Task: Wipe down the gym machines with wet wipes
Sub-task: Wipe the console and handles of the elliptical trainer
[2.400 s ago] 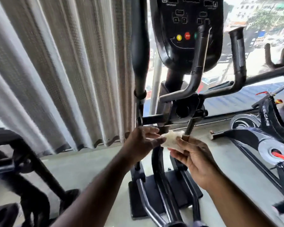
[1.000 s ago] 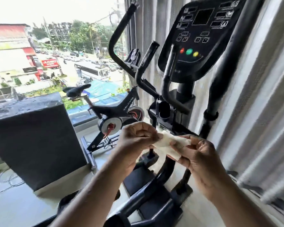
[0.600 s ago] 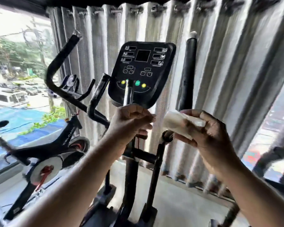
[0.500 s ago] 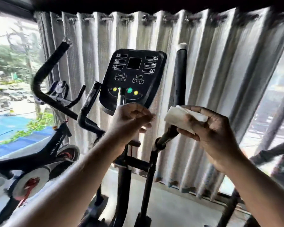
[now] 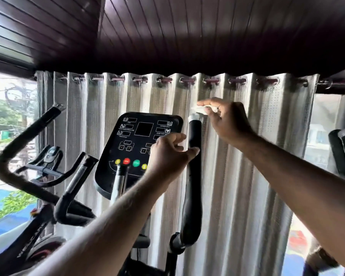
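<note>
Our right hand point(image 5: 228, 124) pinches the thin white wet wipe point(image 5: 206, 110) just above the silver-capped black foam upright handle point(image 5: 194, 176); left hand point(image 5: 167, 158) is loosely curled, holding nothing, thumb against the foam; wipe looks light, limp, damp-slick; we judge the best hold is spread flat under the hand, wrapped round the foam, or it bunches

A pale eyelet curtain point(image 5: 247, 176) hangs from its rod point(image 5: 210, 80) — dark slatted ceiling point(image 5: 187, 36) above, green trees point(image 5: 0, 112) beyond the window point(image 5: 10, 84).

one head-worn view, close, facing forward and slightly up at the console point(image 5: 139, 148) and curtain point(image 5: 237, 176).
</note>
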